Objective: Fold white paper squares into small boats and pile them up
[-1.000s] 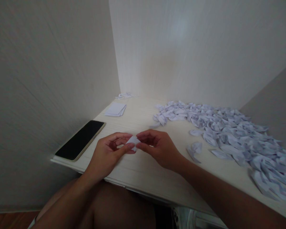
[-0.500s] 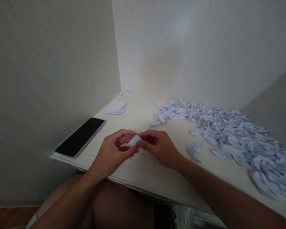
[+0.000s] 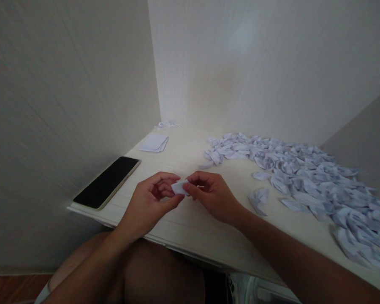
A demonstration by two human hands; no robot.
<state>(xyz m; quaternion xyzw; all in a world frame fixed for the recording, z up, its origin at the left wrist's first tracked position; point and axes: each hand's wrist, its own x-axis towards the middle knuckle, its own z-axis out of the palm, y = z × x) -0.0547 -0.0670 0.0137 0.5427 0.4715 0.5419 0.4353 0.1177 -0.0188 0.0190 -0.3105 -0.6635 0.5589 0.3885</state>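
A small folded piece of white paper (image 3: 179,188) is held between my two hands, above the near part of the white table. My left hand (image 3: 152,196) has its thumb and fingers closed about the paper's left end. With thumb and fingertips, my right hand (image 3: 210,192) pinches the right end. The fingertips hide part of the folds. Closest to my right hand on the table lies a loose folded paper piece (image 3: 259,199).
A large heap of folded paper pieces (image 3: 291,169) spreads over the table's right side. At the left edge lies a black-screened phone (image 3: 107,182). Behind it sits a small stack of paper sheets (image 3: 154,142). White scraps (image 3: 167,124) lie in the far corner, against the walls.
The paper has turned between my fingers and now lies flatter, with a broader face showing. My right thumb has shifted onto it. Both arms stay nearly in place.
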